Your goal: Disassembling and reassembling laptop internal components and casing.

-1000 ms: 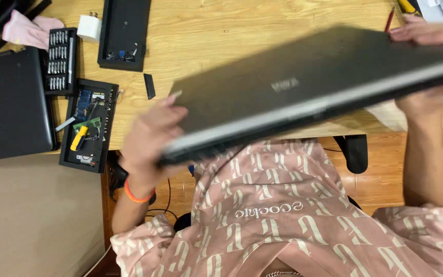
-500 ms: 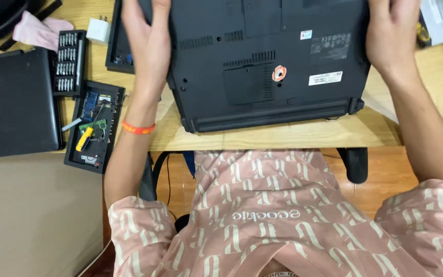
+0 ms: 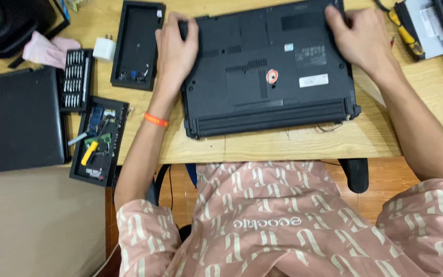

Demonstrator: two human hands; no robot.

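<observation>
Laptop (image 3: 267, 72), black and turned underside up, lies across the upper middle of the frame on the wooden table (image 3: 283, 146). In the head view, the left hand (image 3: 175, 51) lies over its upper left corner, fingers curled around the edge; the right hand (image 3: 360, 38) grips the upper right corner likewise. The step looks like settling the machine bottom-up. A screwdriver bit set (image 3: 74, 79) and an open parts tray (image 3: 98, 141) sit at left; opening the base would seemingly call for a driver from there.
</observation>
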